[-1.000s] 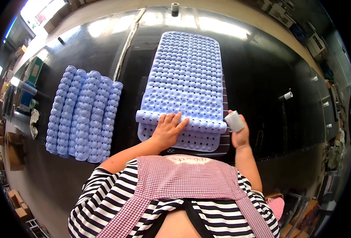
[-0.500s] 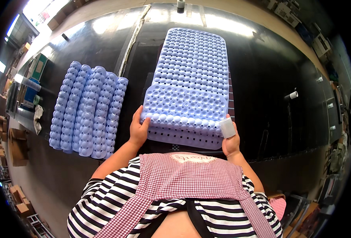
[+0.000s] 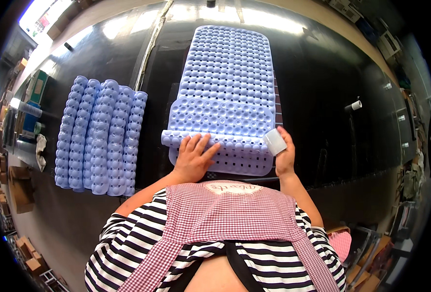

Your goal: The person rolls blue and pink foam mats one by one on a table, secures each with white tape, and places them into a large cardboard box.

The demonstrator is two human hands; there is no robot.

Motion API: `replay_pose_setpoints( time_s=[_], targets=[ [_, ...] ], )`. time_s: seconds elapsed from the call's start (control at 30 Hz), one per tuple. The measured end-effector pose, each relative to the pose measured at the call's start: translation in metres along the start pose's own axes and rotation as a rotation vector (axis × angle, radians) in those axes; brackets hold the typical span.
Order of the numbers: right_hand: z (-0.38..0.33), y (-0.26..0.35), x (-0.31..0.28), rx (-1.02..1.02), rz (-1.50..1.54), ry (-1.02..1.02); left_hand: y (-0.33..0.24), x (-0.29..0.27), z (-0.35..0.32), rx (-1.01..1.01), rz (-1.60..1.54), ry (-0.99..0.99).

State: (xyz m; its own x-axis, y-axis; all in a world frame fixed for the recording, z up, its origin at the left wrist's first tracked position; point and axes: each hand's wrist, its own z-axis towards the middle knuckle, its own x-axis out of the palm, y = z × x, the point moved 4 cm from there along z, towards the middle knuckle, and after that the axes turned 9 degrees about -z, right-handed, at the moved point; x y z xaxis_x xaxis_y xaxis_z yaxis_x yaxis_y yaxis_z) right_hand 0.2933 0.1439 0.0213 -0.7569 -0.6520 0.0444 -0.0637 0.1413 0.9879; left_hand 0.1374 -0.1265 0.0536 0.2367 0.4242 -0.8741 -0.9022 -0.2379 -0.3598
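Observation:
A pale blue rubber mat (image 3: 227,73) with holes and suction cups lies lengthwise on the black table (image 3: 322,87). Its near end is folded over toward the far side, forming a roll (image 3: 215,136). My left hand (image 3: 193,156) lies flat, fingers spread, on the left part of that roll. My right hand (image 3: 284,155) is at the roll's right end and grips a small white roll of tape (image 3: 274,141).
Several rolled blue mats (image 3: 101,136) lie side by side to the left. A small white cylinder (image 3: 354,105) stands at the right of the table. Boxes and clutter line the left edge. My striped shirt and checked apron fill the lower part.
The near end of the mat was gripped at both corners and has been folded farther over; my left hand has moved from the edge onto the top of the roll.

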Motion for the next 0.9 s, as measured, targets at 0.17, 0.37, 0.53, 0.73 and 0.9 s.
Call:
replay_pose_setpoints(
  time_s=[0.17, 0.37, 0.53, 0.73, 0.9],
  targets=[
    [0.012, 0.055, 0.058, -0.455, -0.291, 0.365, 0.018, 0.002, 0.016, -0.061, -0.102, 0.044],
    [0.03, 0.015, 0.123, 0.006, 0.117, 0.493, 0.024, -0.01, 0.036, -0.221, -0.354, -0.109],
    [0.033, 0.0, 0.124, -0.032, -0.079, 0.552, -0.002, -0.054, 0.077, -0.004, -0.529, -0.196],
    [0.023, 0.019, 0.125, -0.427, -0.613, 0.624, -0.01, -0.052, 0.099, 0.15, -0.418, 0.239],
    [-0.015, 0.03, 0.12, -0.787, -0.805, 0.337, 0.039, -0.013, 0.131, -0.215, -0.573, 0.28]
  ],
)
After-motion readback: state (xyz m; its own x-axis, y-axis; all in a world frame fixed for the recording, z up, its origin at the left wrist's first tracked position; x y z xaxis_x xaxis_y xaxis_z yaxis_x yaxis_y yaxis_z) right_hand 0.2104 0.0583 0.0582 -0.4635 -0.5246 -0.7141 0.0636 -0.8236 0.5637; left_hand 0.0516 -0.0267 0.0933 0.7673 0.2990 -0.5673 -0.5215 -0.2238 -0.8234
